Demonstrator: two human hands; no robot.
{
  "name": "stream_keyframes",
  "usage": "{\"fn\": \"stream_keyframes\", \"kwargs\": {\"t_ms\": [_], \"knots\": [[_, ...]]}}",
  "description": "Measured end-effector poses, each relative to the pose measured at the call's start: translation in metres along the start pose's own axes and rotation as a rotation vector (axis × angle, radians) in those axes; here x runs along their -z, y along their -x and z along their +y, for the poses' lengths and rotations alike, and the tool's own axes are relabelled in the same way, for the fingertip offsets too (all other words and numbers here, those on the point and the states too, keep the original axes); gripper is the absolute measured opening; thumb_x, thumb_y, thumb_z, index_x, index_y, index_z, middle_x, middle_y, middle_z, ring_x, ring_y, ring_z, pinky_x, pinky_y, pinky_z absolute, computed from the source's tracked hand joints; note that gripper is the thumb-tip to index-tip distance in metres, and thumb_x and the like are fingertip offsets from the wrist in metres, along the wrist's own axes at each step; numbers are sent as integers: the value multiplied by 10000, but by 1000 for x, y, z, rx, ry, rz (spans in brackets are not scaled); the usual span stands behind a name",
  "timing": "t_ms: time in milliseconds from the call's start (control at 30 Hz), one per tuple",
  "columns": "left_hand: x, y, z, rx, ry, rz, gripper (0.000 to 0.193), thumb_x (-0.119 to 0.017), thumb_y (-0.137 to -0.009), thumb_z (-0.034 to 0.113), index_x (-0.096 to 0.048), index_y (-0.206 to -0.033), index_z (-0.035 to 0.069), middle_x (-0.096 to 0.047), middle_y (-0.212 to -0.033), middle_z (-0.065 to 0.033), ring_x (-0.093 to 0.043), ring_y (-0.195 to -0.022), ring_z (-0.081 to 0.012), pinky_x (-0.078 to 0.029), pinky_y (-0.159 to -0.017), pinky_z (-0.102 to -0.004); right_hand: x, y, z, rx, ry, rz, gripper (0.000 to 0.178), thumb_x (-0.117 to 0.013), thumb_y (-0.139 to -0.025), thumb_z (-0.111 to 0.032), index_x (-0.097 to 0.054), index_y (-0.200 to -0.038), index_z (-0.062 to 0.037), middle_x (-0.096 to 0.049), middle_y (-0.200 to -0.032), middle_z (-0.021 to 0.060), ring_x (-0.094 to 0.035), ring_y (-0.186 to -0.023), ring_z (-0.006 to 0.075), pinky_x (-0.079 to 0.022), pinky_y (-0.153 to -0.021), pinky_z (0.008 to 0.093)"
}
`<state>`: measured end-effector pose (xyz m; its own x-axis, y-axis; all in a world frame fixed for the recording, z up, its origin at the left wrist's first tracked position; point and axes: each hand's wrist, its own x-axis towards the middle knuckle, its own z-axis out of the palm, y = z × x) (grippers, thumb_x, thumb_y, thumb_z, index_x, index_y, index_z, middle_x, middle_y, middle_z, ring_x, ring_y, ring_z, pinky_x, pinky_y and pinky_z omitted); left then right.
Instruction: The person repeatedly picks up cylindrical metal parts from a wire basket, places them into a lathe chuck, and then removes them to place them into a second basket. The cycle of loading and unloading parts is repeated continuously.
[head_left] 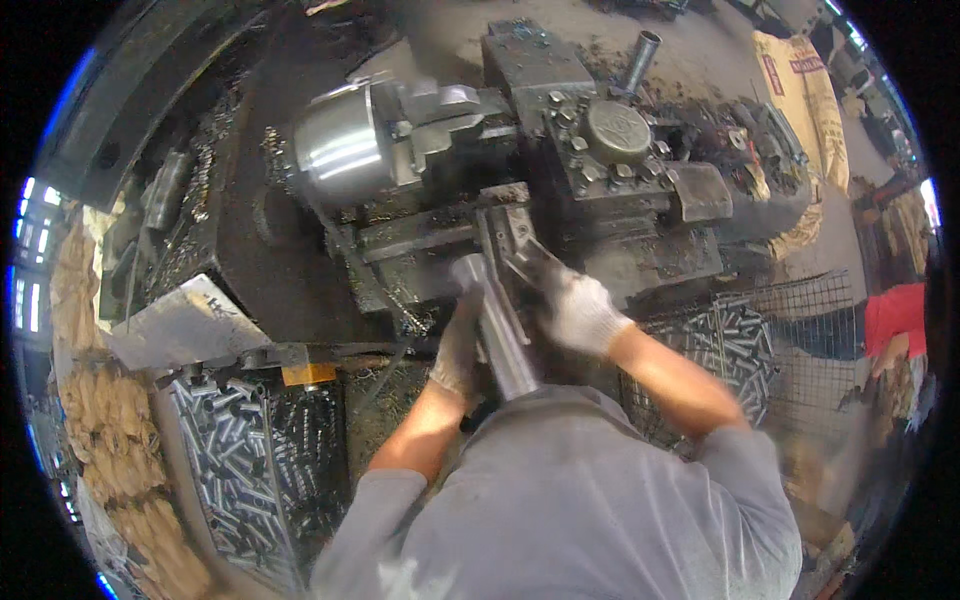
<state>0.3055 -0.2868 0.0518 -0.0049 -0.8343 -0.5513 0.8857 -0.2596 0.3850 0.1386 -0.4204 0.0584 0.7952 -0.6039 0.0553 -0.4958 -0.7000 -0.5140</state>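
A smooth, shiny steel tube [500,335] lies lengthwise in front of my body, its far end blurred. My left hand [460,345], in a pale glove with a darkened front, is closed around the tube's left side. On the other side my right hand [580,305], in a white glove, has its stained fingers bent against a flat, slotted steel piece [512,235]. Those fingertips are dark and blurred, so their exact grip cannot be made out. Beyond both hands stands a lathe, with a bright round chuck [345,145] and a bolted tool post [617,132].
Wire baskets of cut metal tubes stand at lower left [235,470] and right [740,350]. Metal chips [410,320] litter the machine bed. A bent sheet-metal plate [190,325] juts out at left. A printed sack [805,100] and a person in red [895,320] are at right.
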Motion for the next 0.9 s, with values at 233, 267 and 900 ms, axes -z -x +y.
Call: {"fn": "stream_keyframes", "kwargs": {"t_ms": [233,267,900], "knots": [[42,-26,45,-283,-65,-69,519,-546,-1062,486,-627,-1336,54,-720,-1167,-109,-708,-1037,-252,-613,-859,-397,17,-47,17,-353,-386,-197,636,-762,-837,-365,-620,-1334,5,-748,-1005,222,-739,-938,316,-578,-856,413],[35,-27,45,-308,8,-110,535,-541,-1064,494,-605,-1368,58,-709,-1206,-116,-700,-1065,-259,-607,-880,-408,26,-50,10,-401,-608,-224,655,-774,-827,-397,-629,-1317,14,-750,-990,212,-737,-923,286,-573,-858,399],[27,-57,41,-841,-1067,479,314,-638,-1030,182,-635,-1312,44,-703,-1085,-76,-626,-999,-148,-504,-898,-292,194,-299,58,477,1061,-233,477,-798,-709,-204,-712,-1166,-95,-758,-973,168,-754,-896,369,-600,-762,468]]}}
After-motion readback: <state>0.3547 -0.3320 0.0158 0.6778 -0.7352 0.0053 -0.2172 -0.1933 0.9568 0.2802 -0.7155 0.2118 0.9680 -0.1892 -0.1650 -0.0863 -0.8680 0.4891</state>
